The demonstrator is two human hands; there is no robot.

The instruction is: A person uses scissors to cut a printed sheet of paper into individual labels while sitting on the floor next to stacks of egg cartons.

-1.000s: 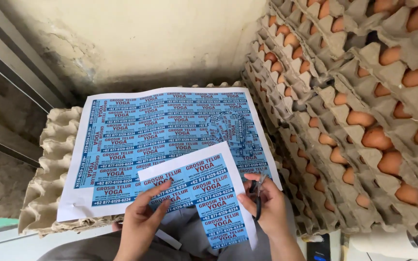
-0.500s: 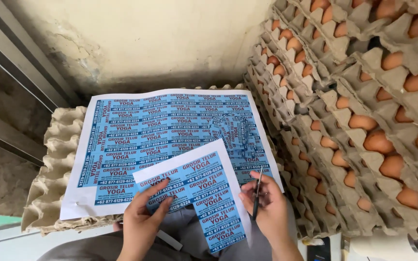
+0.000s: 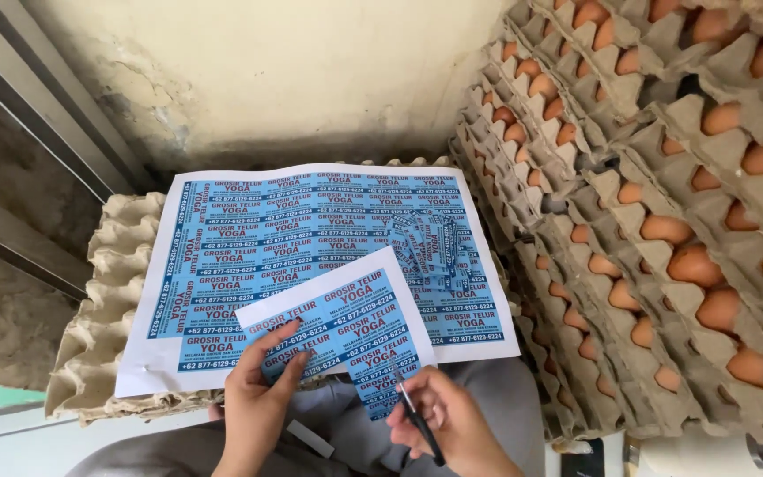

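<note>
- The small sheet of blue labels [image 3: 346, 336] sits low in the frame's centre, lifted off the big sheet so my scissors can reach its lower edge.
- My left hand [image 3: 258, 397] pinches its left corner, thumb on top, keeping the paper taut.
- My right hand [image 3: 452, 424] is closed around the dark scissors [image 3: 417, 420], tips meeting the sheet's lower edge.
- The large label sheet [image 3: 311, 238] lies flat on stacked empty egg trays [image 3: 108, 300], which serve me as a bench.
- Trays full of brown eggs [image 3: 664, 221] are piled at the right.
</note>
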